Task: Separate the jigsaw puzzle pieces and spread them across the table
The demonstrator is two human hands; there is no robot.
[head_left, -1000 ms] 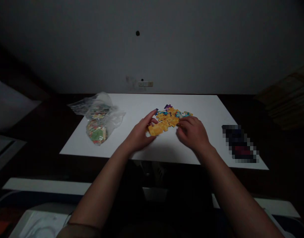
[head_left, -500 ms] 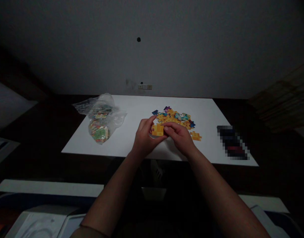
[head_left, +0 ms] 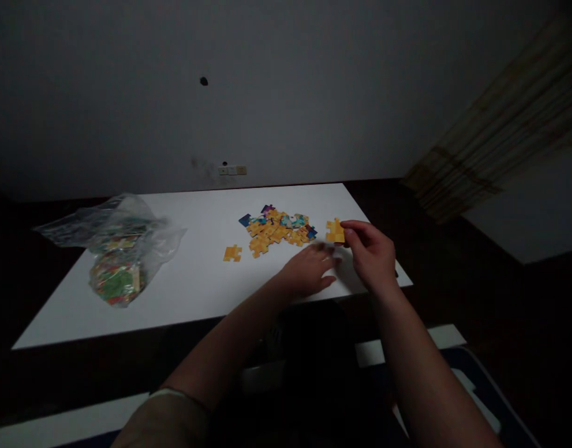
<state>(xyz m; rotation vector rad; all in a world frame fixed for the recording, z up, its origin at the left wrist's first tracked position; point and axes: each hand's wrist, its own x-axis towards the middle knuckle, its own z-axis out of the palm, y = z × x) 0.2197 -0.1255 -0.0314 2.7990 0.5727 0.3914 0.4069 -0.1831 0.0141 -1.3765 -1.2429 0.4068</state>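
My right hand [head_left: 372, 254] pinches a yellow puzzle piece [head_left: 335, 231] just above the white table [head_left: 196, 286] near its right edge. My left hand [head_left: 310, 268] lies beside it, palm down on the table with fingers stretched out, and is slightly blurred. A pile of loose yellow, blue and purple puzzle pieces [head_left: 276, 227] sits just beyond both hands. One single yellow piece [head_left: 232, 253] lies apart to the left of the pile.
A clear plastic bag [head_left: 115, 249] with more colourful puzzle pieces lies on the left part of the table. A grey wall with a small socket plate [head_left: 233, 170] rises behind. Dark floor surrounds the table; a woven blind [head_left: 495, 137] hangs at right.
The view has swung to the right. Both hands have left the joined yellow pieces and moved right; the right hand now holds one yellow piece, and a lone piece lies left of the pile.
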